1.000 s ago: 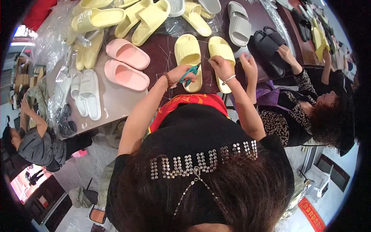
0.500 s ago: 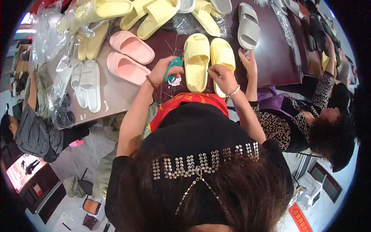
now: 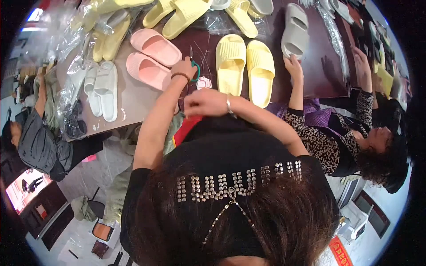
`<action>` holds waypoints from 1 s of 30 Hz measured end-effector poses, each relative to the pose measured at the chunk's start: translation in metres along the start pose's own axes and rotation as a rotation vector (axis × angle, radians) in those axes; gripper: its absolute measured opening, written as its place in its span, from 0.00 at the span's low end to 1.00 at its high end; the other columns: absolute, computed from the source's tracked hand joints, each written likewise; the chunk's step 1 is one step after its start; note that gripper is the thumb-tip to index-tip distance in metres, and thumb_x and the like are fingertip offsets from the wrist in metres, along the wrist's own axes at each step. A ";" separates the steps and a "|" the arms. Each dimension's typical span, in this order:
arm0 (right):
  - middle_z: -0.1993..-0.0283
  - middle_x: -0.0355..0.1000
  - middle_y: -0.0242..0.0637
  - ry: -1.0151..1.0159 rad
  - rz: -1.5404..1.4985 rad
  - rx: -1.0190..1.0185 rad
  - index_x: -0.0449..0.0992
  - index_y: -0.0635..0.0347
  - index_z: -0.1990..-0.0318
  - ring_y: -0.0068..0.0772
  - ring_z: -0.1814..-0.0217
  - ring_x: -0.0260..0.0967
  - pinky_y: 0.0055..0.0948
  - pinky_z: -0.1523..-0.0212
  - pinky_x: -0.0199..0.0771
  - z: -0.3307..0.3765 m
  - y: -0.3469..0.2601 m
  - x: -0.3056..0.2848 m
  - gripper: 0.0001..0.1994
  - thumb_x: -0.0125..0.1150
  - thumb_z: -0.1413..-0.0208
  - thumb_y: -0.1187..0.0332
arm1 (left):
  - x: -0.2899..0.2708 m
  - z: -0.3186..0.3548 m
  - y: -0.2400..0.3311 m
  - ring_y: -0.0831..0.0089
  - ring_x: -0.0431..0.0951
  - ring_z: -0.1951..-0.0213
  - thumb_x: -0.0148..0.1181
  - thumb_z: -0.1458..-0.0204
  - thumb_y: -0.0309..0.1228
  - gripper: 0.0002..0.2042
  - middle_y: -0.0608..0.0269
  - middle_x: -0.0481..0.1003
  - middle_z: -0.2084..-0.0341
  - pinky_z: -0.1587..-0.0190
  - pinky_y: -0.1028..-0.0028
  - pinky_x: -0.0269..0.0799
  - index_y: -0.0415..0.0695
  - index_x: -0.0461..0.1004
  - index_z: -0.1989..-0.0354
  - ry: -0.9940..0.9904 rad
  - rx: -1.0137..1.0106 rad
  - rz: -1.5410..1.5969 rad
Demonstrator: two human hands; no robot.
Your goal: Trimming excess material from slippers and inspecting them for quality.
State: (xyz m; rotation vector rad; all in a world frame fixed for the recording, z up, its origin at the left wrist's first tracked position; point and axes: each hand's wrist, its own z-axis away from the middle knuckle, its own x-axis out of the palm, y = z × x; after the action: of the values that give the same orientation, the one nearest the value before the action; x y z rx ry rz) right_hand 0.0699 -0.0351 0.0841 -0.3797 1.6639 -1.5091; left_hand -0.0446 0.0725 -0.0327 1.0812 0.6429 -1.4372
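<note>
Beside the pink slippers (image 3: 153, 71), my left hand (image 3: 183, 68) is closed on a pair of scissors (image 3: 195, 71). Their handles are teal and the blades point toward the far side of the table. My right hand (image 3: 207, 103) hovers at the near table edge, fingers loosely apart, with nothing visible in it. Just beyond it lies a small white and pink bundle (image 3: 203, 83), and loose threads are scattered farther off. A pair of yellow slippers (image 3: 231, 66) stands side by side in front of me; neither hand touches them.
White slippers (image 3: 106, 91) sit at the left, near plastic wrapping (image 3: 73, 84). More yellow slippers (image 3: 186, 17) are heaped along the far side. On the right, a co-worker's hand (image 3: 294, 68) touches a grey slipper (image 3: 294, 33). Another person (image 3: 35, 137) is at the left.
My left hand has moved away from me with the scissors, toward the pink slippers. My right hand has left the yellow slippers and come left and nearer to me.
</note>
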 end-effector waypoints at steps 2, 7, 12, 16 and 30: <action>0.72 0.71 0.44 0.005 0.192 0.145 0.72 0.58 0.69 0.44 0.68 0.69 0.37 0.65 0.67 -0.026 0.055 0.014 0.13 0.52 0.55 0.57 | -0.006 -0.011 -0.001 0.55 0.71 0.61 0.51 0.57 0.44 0.23 0.50 0.72 0.65 0.58 0.60 0.65 0.44 0.62 0.54 0.032 0.008 0.028; 0.71 0.69 0.46 -0.041 0.424 0.378 0.71 0.57 0.67 0.47 0.64 0.67 0.37 0.61 0.66 -0.040 0.106 0.025 0.12 0.52 0.55 0.59 | -0.014 -0.014 -0.010 0.55 0.71 0.61 0.48 0.55 0.42 0.19 0.50 0.72 0.65 0.60 0.60 0.66 0.47 0.65 0.57 0.035 0.050 0.048; 0.52 0.61 0.45 0.026 0.316 0.192 0.64 0.53 0.52 0.45 0.51 0.61 0.35 0.51 0.60 -0.026 0.118 0.020 0.22 0.55 0.58 0.63 | -0.041 -0.011 0.016 0.55 0.71 0.63 0.49 0.56 0.39 0.17 0.50 0.71 0.65 0.61 0.62 0.67 0.47 0.67 0.57 0.118 0.014 0.125; 0.42 0.50 0.45 0.225 0.154 0.043 0.57 0.52 0.45 0.42 0.45 0.55 0.34 0.47 0.58 0.019 0.090 -0.008 0.32 0.60 0.62 0.64 | -0.037 -0.007 0.059 0.55 0.72 0.65 0.48 0.55 0.35 0.14 0.50 0.72 0.67 0.63 0.63 0.67 0.45 0.69 0.59 0.402 0.483 0.492; 0.56 0.64 0.49 0.976 0.390 0.864 0.63 0.58 0.52 0.47 0.56 0.64 0.37 0.57 0.65 0.168 0.166 -0.056 0.21 0.53 0.55 0.61 | -0.015 -0.023 0.109 0.47 0.62 0.53 0.54 0.64 0.34 0.32 0.51 0.55 0.49 0.54 0.57 0.61 0.52 0.53 0.45 0.015 0.401 0.163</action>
State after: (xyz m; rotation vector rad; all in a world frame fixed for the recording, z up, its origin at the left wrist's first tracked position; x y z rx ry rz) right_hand 0.2779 -0.0709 -0.0359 1.2344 1.3780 -2.0334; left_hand 0.0643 0.0793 -0.0079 1.4220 0.2713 -1.4489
